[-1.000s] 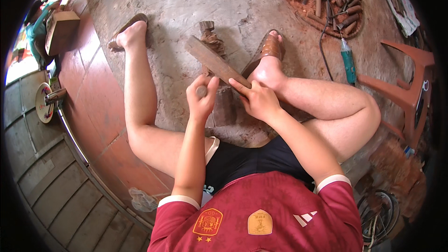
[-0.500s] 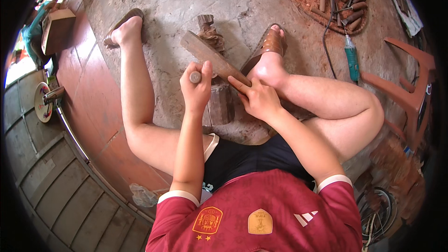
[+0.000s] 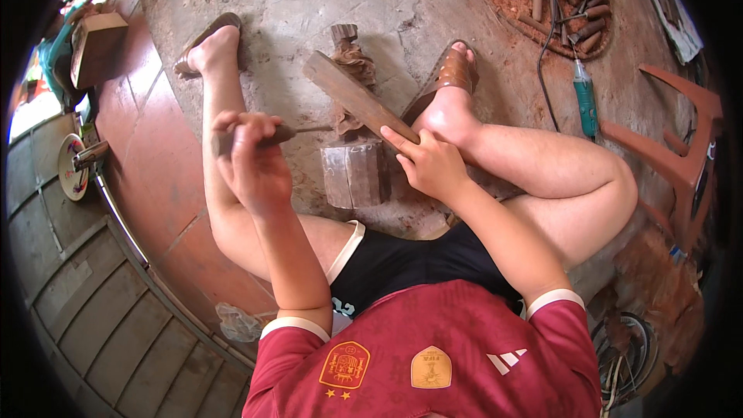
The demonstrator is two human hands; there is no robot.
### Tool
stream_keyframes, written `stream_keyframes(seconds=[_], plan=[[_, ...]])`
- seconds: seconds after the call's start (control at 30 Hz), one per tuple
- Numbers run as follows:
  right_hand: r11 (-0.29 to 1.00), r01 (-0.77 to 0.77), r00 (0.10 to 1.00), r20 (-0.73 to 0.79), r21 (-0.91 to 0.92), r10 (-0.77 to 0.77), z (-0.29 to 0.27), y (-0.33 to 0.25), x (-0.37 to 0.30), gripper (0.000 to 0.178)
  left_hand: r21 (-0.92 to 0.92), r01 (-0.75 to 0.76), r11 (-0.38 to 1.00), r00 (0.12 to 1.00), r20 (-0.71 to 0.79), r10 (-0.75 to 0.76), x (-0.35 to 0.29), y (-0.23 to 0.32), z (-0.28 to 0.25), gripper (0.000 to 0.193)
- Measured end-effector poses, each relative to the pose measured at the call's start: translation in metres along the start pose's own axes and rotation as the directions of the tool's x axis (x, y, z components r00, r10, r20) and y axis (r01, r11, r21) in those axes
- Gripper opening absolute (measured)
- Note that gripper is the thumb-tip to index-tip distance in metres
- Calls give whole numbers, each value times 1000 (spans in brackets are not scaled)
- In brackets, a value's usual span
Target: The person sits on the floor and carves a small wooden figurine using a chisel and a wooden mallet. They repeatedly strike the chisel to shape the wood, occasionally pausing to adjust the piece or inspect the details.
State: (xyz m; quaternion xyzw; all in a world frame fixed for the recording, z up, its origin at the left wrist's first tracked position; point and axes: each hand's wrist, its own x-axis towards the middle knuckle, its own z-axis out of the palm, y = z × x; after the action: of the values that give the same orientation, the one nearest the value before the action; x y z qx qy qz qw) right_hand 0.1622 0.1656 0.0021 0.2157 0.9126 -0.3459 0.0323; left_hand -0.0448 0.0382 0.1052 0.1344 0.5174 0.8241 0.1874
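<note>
My left hand is closed round the dark handle of a chisel, raised over my left thigh. The thin metal shank points right, toward a brown carved wooden piece. My right hand grips the lower end of a flat wooden bat, index finger stretched along it. The bat slants up and left, covering part of the carved piece. Below it stands a wooden block with pale marks on top, between my legs; neither hand touches it.
At the upper right a round tray holds reddish wood dust and several wooden-handled tools. Near it lies a green power tool with a black cord. An overturned brown plastic stool is at the right. My sandalled feet flank the carved piece.
My left hand has swung left with the chisel, turning it from end-on to sideways, so its shank shows. My right hand and the bat have barely moved.
</note>
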Motion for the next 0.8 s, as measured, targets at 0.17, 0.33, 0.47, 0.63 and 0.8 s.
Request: stream_keyframes(seconds=[0.17,0.33,0.47,0.63,0.8], plan=[[996,-4,1000,-2,87,4,-9,4,0,65,240,191,952,973,83,-216,-19,-29,-16,18],[978,-15,1000,-23,206,20,-18,12,-4,67,381,8,925,999,-37,7,-30,-54,-29,13],[964,-34,999,9,263,32,-15,16,-3,67,417,-81,905,995,-16,96,-22,-75,-44,14],[962,-44,999,17,268,41,-15,15,-3,67,446,-59,893,998,32,50,-24,-91,-38,19],[949,-14,1000,-10,315,18,-11,18,-4,66,440,25,898,993,90,-72,-27,-111,-45,20]])
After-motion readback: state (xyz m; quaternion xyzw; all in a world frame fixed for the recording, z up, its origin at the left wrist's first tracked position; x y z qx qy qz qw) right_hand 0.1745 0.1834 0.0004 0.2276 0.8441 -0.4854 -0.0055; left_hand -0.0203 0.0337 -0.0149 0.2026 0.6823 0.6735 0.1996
